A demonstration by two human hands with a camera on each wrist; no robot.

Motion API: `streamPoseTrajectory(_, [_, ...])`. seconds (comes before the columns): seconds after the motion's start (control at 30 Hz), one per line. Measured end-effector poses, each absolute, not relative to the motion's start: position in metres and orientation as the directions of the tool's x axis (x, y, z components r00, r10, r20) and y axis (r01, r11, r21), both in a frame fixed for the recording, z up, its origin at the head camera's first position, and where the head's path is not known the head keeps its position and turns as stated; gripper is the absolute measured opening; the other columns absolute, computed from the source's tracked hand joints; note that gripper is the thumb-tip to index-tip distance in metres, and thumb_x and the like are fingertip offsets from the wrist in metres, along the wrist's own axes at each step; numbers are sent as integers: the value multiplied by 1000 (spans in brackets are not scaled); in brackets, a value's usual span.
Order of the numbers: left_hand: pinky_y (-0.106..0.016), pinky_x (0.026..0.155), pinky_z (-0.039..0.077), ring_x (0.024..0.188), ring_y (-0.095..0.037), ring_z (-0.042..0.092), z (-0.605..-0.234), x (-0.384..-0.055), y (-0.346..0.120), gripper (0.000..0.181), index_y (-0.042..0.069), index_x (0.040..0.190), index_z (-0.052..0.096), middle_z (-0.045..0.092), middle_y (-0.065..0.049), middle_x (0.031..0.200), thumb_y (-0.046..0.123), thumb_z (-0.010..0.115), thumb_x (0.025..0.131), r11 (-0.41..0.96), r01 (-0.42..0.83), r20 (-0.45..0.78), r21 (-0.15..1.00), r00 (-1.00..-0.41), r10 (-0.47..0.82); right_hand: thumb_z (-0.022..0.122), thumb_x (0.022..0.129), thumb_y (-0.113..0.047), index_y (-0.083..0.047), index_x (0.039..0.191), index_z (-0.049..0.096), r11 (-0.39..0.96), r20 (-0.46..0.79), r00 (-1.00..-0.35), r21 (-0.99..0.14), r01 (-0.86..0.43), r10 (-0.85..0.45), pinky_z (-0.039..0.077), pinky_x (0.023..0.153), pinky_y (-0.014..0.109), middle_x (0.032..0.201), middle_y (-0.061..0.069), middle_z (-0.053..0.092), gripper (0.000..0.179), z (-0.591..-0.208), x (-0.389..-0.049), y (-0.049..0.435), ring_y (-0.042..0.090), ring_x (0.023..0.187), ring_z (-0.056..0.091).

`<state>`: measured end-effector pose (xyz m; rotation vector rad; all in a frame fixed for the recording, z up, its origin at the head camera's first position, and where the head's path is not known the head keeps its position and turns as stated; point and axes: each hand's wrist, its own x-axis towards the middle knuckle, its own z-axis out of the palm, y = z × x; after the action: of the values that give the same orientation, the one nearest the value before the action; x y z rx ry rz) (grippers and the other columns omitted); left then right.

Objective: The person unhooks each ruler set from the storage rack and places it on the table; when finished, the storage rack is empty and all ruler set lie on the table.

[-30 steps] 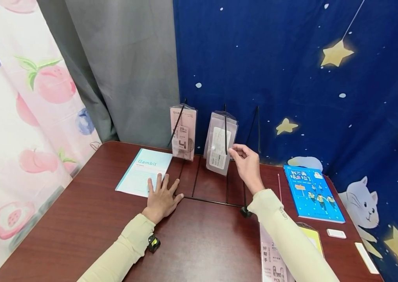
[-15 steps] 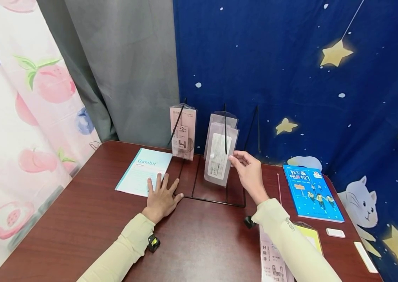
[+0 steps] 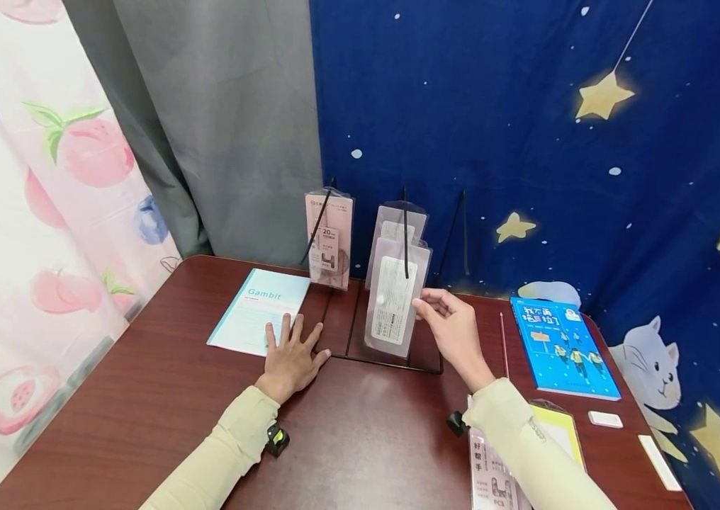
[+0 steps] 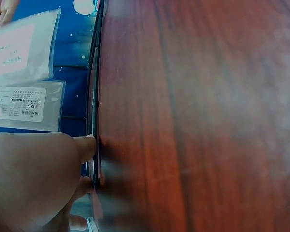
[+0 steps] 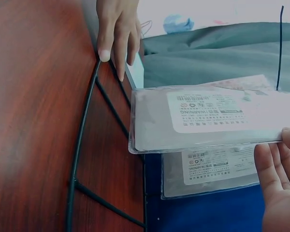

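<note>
My right hand [image 3: 452, 329] pinches the right edge of a flat clear plastic packet [image 3: 392, 301] with a white printed label, between thumb and fingers. This packet overlaps the middle prong of a black wire rack [image 5: 81, 130], near the prong's front end. Behind it hangs a second, similar packet [image 5: 171, 181], partly covered. On the left prong hangs a pink card packet [image 3: 344, 223]. My left hand [image 3: 292, 361] lies with fingers spread at the rack's front left corner, over the lower edge of a "Gambit" notebook [image 3: 264, 304].
The rack's right prong [image 3: 465, 234] carries nothing. On the right of the table [image 3: 360, 439] lie a blue book [image 3: 564, 347], a dark red pencil [image 3: 504, 340], a white eraser [image 3: 605, 419], a yellow packet [image 3: 564, 428] and a pink packet [image 3: 490, 467]. Curtains stand behind.
My right hand has drawn the front packet forward and down along the middle prong, uncovering more of the packet behind it. My left hand has stayed in place.
</note>
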<state>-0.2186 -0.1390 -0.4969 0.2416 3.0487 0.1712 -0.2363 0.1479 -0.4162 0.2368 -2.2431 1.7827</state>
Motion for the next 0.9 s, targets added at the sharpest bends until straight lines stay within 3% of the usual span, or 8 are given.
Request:
streamPoseTrajectory(0.27, [-73,123,7,160,-46,12,-497,-219,-137,62,20,161,40,25,-23,169,52,44,108,981,153,-68,116,-985,161,78,93,-11,1,112,74,228,282,-959,-934,-274,5,60,76,22,101,23,75,23,-418,-214,156,15,80,74])
streamPoseTrajectory(0.53, [-74,123,7,160,-46,13,-497,-219,-138,62,20,161,40,27,-23,169,52,44,108,983,147,-66,111,-986,155,79,93,-13,-2,111,75,216,255,-967,-943,-253,-20,62,76,25,97,13,75,22,-418,-202,155,28,84,75])
streamPoseTrajectory(0.73, [-74,122,7,160,-46,13,-498,-219,-137,62,20,162,39,26,-23,169,52,43,108,984,146,-79,106,-985,155,79,93,-17,-4,111,75,237,228,-973,-944,-229,-29,61,77,23,99,18,76,23,-418,-192,157,19,83,75])
streamPoseTrajectory(0.9, [-74,123,6,160,-46,12,-497,-220,-137,63,20,162,38,25,-23,170,53,43,108,985,136,-88,103,-985,145,79,93,-17,-3,111,75,229,222,-974,-946,-227,-51,61,77,24,98,18,76,23,-417,-185,157,19,82,75])
